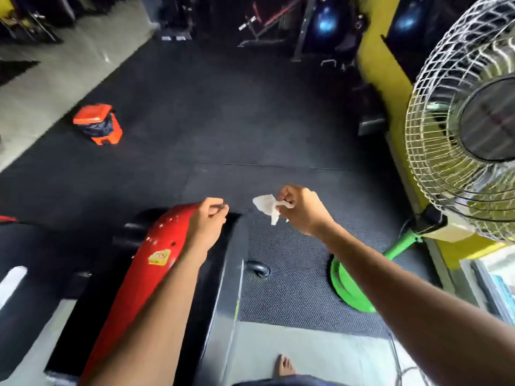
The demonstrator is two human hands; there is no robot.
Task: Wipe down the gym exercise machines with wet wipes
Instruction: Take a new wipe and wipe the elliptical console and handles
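One wipe (266,207), white and crumpled, and I've got it pinched in my right hand (299,210), fingers curled round one corner so the rest hangs loose off the left of the grip, in the air over the dark floor (223,112). My guess is it's held out clear like that because it's used up or about to be refolded; it touches no machine right now.

Left of that grip, near but apart, my left hand (209,218) sits at the far tip of the red machine (156,260). Fingers curled, thumb meeting them; whether they pinch something small or nothing, I can't tell. The red cover runs back from it towards me, one yellow sticker (159,257) on it, likely the part being cleaned.

Counting outward: two hands, one wipe, one red machine. Right of the wipe grip, one fan (462,129) on a green stand (351,285). Far off to the left, one orange bin (97,125) with a dark liner, a likely place for the wipe. One bare foot (284,366) below.
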